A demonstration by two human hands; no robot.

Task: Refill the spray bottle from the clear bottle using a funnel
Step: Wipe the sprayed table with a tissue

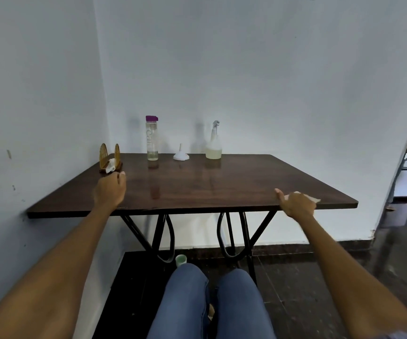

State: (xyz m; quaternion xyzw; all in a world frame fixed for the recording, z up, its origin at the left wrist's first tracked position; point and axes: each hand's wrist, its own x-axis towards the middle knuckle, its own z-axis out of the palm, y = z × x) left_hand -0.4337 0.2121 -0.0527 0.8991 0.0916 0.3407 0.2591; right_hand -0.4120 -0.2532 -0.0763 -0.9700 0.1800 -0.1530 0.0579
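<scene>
A tall clear bottle with a purple cap stands at the back of the dark wooden table, a little liquid in its bottom. To its right a white funnel lies spout up. Further right stands the spray bottle, with pale liquid low in it and its trigger head on. My left hand hovers over the table's left front with fingers loosely curled, holding nothing. My right hand rests at the front right edge, fingers curled round a white tissue, thumb raised.
A golden napkin holder with a white napkin sits at the table's back left, close to the left wall. Black metal legs and a small green cup are under the table. My knees in jeans are before the front edge.
</scene>
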